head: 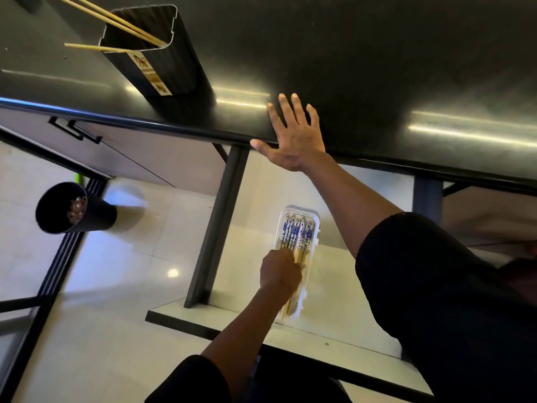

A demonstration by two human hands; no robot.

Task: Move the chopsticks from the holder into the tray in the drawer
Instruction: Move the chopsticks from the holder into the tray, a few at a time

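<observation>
Depositing step: left hand (279, 270) curled on chopsticks (297, 237) in tray (315, 225), lower centre; right hand (292, 135) spread flat on counter (377, 68). Next: fetch remaining sticks (116, 23) from holder (157, 56), upper left.

1. Your counter (348, 53) is black and glossy; it reflects long streaks of light.
2. The holder (162, 59) looks like dark ribbed plastic with a paper label.
3. The chopsticks (297, 237) look like pale wood, glazed blue-white at the ends.
4. The tray (315, 225) is smooth white plastic.
</observation>
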